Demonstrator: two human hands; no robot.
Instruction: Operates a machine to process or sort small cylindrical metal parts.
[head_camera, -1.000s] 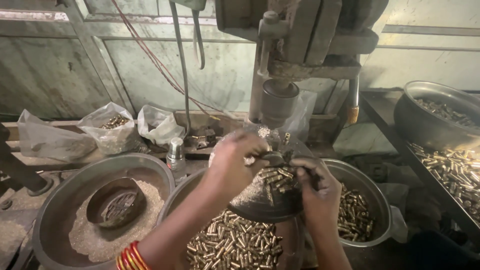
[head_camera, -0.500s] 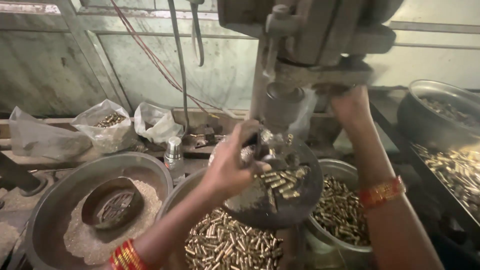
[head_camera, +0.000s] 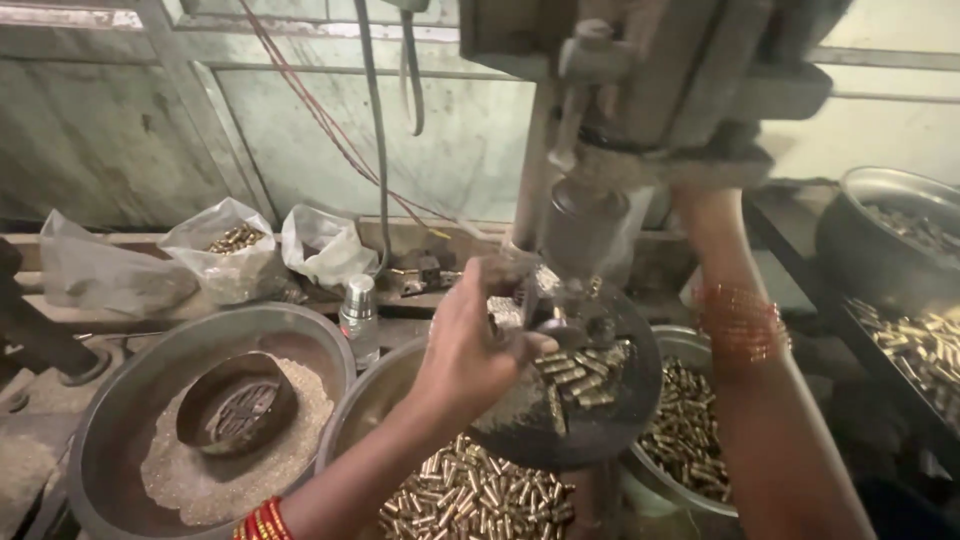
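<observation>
My left hand (head_camera: 468, 352) is at the round metal table (head_camera: 590, 445) of a drill press, its fingers pinched on a small brass piece right under the spindle (head_camera: 580, 235). Several brass pieces (head_camera: 580, 372) lie loose on that table beside my fingers. My right arm, with red bangles on the wrist, reaches up to the machine head (head_camera: 650, 80). My right hand (head_camera: 702, 208) is mostly hidden behind the head, so its grip does not show.
Two metal bowls of brass pieces (head_camera: 470, 500) (head_camera: 690, 430) sit under the table. A basin of pale granules (head_camera: 120, 410) holds a small dish (head_camera: 235, 400). A small bottle (head_camera: 358, 315) and plastic bags (head_camera: 235, 260) stand behind. A pot (head_camera: 880, 240) and brass pieces (head_camera: 920, 345) lie right.
My right hand left the round table and rose up to the machine head. My left hand stayed at the spindle with the brass piece.
</observation>
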